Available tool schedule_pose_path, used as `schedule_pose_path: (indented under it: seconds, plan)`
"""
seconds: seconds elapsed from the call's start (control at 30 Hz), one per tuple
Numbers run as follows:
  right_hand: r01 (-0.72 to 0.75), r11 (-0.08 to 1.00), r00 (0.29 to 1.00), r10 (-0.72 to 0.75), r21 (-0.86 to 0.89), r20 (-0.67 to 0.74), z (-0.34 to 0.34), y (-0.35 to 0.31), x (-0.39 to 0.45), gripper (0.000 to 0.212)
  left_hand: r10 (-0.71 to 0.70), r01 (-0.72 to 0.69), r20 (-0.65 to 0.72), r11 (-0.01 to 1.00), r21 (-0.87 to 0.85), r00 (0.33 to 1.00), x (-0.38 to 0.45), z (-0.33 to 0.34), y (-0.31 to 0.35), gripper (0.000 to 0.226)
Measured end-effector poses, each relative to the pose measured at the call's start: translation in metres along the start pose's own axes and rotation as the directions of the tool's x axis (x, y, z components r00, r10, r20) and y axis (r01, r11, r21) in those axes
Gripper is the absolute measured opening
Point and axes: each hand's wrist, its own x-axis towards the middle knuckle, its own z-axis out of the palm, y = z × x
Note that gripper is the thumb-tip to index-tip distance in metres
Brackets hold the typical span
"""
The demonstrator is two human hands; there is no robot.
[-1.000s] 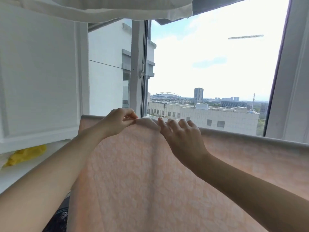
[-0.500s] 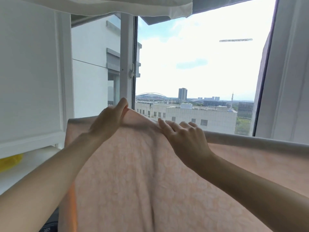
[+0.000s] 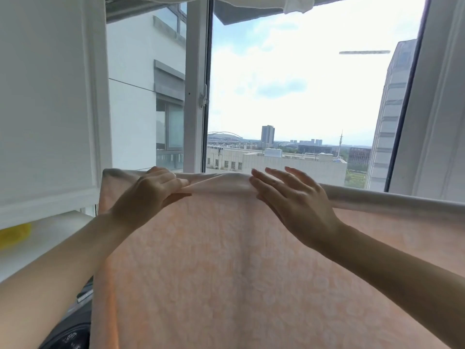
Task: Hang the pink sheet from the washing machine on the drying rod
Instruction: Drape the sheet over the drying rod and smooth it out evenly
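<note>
The pink sheet hangs in front of me, draped over a horizontal rod that it hides; its folded top edge runs from the left to the right border. My left hand pinches a fold of the sheet at the top edge, left of centre. My right hand lies at the same edge just to the right, fingers straight and spread, thumb under the raised fold.
A large window with a white frame post stands right behind the sheet. White cabinet at left, with a yellow object on the ledge below it. White cloth hangs overhead. A dark appliance sits at the lower left.
My left hand went from lying over the top edge to pinching a fold. My right hand's fingers have spread and lifted. The view has shifted to the left.
</note>
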Motion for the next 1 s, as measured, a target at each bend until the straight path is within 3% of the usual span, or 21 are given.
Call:
schedule_pose_path:
  seconds: [0.17,0.37,0.73,0.87,1.0]
  plan:
    - [0.057,0.998,0.996,-0.055,-0.022,0.074,0.002,0.005,-0.007,0.040,-0.005,0.009,-0.051,0.997,0.082,0.999,0.002,0.018,0.010,0.017]
    - [0.004,0.994,1.000,-0.005,0.107,0.004,-0.009,0.012,-0.011,0.035,0.000,0.000,0.000,0.998,-0.071,1.000,0.011,0.022,0.005,0.015]
    - [0.058,0.997,0.998,-0.056,-0.041,0.042,0.002,0.002,-0.022,0.036,-0.174,0.172,-0.036,0.983,-0.069,0.984,0.005,0.036,0.005,0.015]
    - [0.038,0.999,0.995,-0.034,-0.038,0.098,0.004,-0.005,-0.009,0.043,-0.195,0.190,-0.085,0.980,-0.065,0.977,0.005,0.033,0.009,0.018]
    - [-0.073,0.994,0.965,0.092,-0.084,0.244,0.011,-0.015,0.023,0.066,-0.195,0.191,-0.090,0.980,-0.052,0.977,0.006,0.033,0.014,0.015]
